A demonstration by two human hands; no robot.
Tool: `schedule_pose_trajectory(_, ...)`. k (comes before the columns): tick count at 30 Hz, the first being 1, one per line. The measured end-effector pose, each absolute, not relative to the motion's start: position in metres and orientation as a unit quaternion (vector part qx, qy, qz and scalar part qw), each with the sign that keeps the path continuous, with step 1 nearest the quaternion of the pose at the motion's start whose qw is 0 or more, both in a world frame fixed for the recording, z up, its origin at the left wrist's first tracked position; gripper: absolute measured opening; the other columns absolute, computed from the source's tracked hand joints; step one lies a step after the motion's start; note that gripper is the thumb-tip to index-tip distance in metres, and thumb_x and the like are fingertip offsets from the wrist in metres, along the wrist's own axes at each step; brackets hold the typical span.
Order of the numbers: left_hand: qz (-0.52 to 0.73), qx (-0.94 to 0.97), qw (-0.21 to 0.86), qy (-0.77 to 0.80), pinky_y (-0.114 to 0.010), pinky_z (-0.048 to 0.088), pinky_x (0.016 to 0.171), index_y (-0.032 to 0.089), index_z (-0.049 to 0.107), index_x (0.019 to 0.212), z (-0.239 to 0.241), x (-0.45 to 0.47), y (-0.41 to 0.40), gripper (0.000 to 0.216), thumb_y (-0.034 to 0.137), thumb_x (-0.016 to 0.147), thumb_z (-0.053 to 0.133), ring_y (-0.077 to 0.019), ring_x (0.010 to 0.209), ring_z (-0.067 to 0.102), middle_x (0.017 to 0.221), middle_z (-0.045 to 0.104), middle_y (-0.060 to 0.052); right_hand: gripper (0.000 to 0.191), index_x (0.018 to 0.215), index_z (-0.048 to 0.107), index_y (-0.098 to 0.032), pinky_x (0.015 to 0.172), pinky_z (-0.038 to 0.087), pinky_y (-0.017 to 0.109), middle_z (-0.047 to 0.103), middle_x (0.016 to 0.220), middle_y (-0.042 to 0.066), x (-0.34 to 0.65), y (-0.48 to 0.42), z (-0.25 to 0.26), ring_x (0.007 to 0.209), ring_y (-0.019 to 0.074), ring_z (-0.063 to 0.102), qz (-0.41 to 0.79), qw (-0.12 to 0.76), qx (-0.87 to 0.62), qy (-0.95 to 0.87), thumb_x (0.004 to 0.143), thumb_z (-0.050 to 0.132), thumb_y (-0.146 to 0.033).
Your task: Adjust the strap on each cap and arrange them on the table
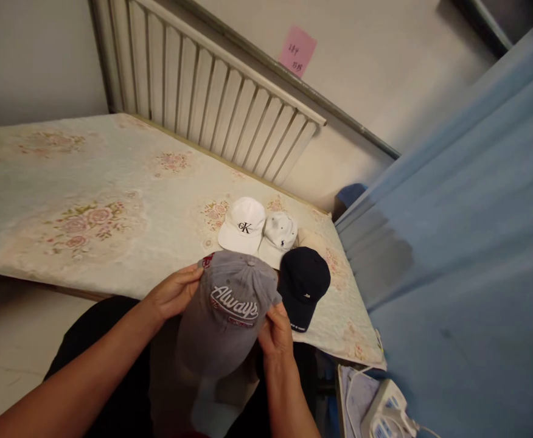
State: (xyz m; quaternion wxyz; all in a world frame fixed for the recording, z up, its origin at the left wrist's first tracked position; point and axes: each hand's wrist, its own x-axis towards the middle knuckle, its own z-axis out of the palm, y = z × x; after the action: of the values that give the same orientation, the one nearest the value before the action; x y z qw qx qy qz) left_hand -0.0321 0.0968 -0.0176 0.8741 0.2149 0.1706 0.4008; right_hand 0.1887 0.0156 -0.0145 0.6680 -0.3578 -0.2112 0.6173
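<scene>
A grey baseball cap (230,310) with white "Always" lettering is held between both hands, above the near edge of the bed. My left hand (173,292) grips its left side. My right hand (275,331) pinches its right edge. Just beyond it on the bed lie a white cap (241,225) with black letters, a pale grey cap (278,236), a beige cap (312,238) partly hidden, and a dark navy cap (303,283) close to my right hand.
The caps lie on a floral mattress cover (88,201). A white slatted headboard (216,91) stands behind, with a pink note (297,50) on the wall. A blue curtain (467,243) hangs at right. A white power strip (387,413) lies below.
</scene>
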Motion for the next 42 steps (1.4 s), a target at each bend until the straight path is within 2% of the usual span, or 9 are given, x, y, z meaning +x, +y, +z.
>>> schedule_pose_trajectory(6, 0.315, 0.192, 0.906, 0.208, -0.037, 0.050, 0.086, 0.014, 0.066, 0.110, -0.051, -0.022, 0.135, 0.031, 0.030, 0.084, 0.060, -0.0252, 0.088, 0.070, 0.091, 0.075, -0.010, 0.040, 0.103, 0.067, -0.020, 0.097, 0.047, 0.039, 0.072, 0.102, 0.007, 0.197, 0.022, -0.051, 0.099, 0.0211, 0.067, 0.642, 0.641, -0.374, -0.192, 0.064, 0.072, -0.015)
schedule_pose_trajectory(11, 0.301, 0.193, 0.911, 0.208, -0.035, 0.051, 0.083, 0.011, 0.067, 0.105, -0.075, -0.018, 0.148, 0.032, 0.033, 0.083, 0.061, -0.0263, 0.087, 0.070, 0.089, 0.075, -0.012, 0.031, 0.102, 0.068, -0.017, 0.100, 0.045, 0.039, 0.071, 0.106, 0.009, 0.196, 0.023, -0.064, 0.106, 0.0209, 0.064, 0.652, 0.637, -0.385, -0.145, 0.074, 0.070, -0.032)
schedule_pose_trajectory(14, 0.293, 0.192, 0.914, 0.207, -0.036, 0.051, 0.083, 0.009, 0.067, 0.105, -0.075, -0.017, 0.155, 0.033, 0.034, 0.083, 0.060, -0.0266, 0.084, 0.070, 0.086, 0.075, -0.013, 0.030, 0.098, 0.069, -0.016, 0.100, 0.045, 0.039, 0.073, 0.101, 0.009, 0.196, 0.032, -0.065, 0.105, 0.0205, 0.064, 0.644, 0.637, -0.402, -0.133, 0.075, 0.070, -0.036)
schedule_pose_trajectory(17, 0.323, 0.220, 0.900, 0.192, -0.036, 0.051, 0.082, 0.012, 0.066, 0.108, -0.070, -0.018, 0.161, 0.030, 0.026, 0.082, 0.062, -0.0254, 0.085, 0.069, 0.091, 0.075, -0.011, 0.024, 0.096, 0.069, -0.020, 0.097, 0.047, 0.035, 0.073, 0.098, 0.005, 0.197, 0.039, -0.067, 0.099, 0.0182, 0.067, 0.629, 0.648, -0.400, -0.155, 0.073, 0.072, -0.025)
schedule_pose_trajectory(22, 0.347, 0.257, 0.890, 0.146, -0.036, 0.049, 0.086, 0.013, 0.064, 0.114, -0.063, -0.020, 0.168, 0.034, 0.017, 0.080, 0.062, -0.0253, 0.090, 0.068, 0.101, 0.073, -0.012, 0.036, 0.100, 0.069, -0.023, 0.093, 0.050, 0.031, 0.074, 0.096, 0.002, 0.205, 0.043, -0.066, 0.089, 0.0155, 0.069, 0.632, 0.650, -0.383, -0.180, 0.066, 0.073, -0.014)
schedule_pose_trajectory(28, 0.323, 0.206, 0.906, 0.182, -0.036, 0.052, 0.084, 0.010, 0.067, 0.103, -0.065, -0.010, 0.179, 0.026, 0.025, 0.083, 0.059, -0.0237, 0.082, 0.070, 0.090, 0.075, -0.011, 0.028, 0.099, 0.070, -0.019, 0.097, 0.047, 0.040, 0.073, 0.101, 0.005, 0.213, 0.062, -0.059, 0.100, 0.0205, 0.066, 0.644, 0.642, -0.394, -0.131, 0.074, 0.071, -0.033)
schedule_pose_trajectory(31, 0.313, 0.198, 0.907, 0.202, -0.036, 0.053, 0.082, 0.010, 0.068, 0.099, -0.065, -0.006, 0.186, 0.024, 0.025, 0.083, 0.059, -0.0231, 0.079, 0.070, 0.087, 0.075, -0.011, 0.033, 0.103, 0.069, -0.020, 0.094, 0.049, 0.039, 0.072, 0.105, 0.005, 0.214, 0.076, -0.052, 0.107, 0.0225, 0.063, 0.650, 0.624, -0.404, -0.156, 0.073, 0.072, -0.031)
schedule_pose_trajectory(38, 0.335, 0.239, 0.895, 0.172, -0.034, 0.054, 0.077, 0.009, 0.068, 0.101, -0.062, -0.002, 0.205, 0.024, 0.017, 0.079, 0.061, -0.0221, 0.077, 0.069, 0.091, 0.074, -0.012, 0.036, 0.099, 0.069, -0.023, 0.077, 0.055, 0.027, 0.074, 0.093, 0.000, 0.226, 0.100, -0.039, 0.083, 0.0161, 0.068, 0.601, 0.636, -0.422, -0.235, 0.064, 0.071, -0.012)
schedule_pose_trajectory(42, 0.358, 0.249, 0.884, 0.170, -0.033, 0.054, 0.078, 0.009, 0.068, 0.100, -0.063, 0.001, 0.218, 0.024, 0.013, 0.077, 0.062, -0.0208, 0.076, 0.069, 0.089, 0.074, -0.012, 0.030, 0.092, 0.069, -0.021, 0.081, 0.054, 0.030, 0.073, 0.086, -0.001, 0.230, 0.120, -0.035, 0.079, 0.0161, 0.068, 0.590, 0.631, -0.436, -0.251, 0.063, 0.070, -0.014)
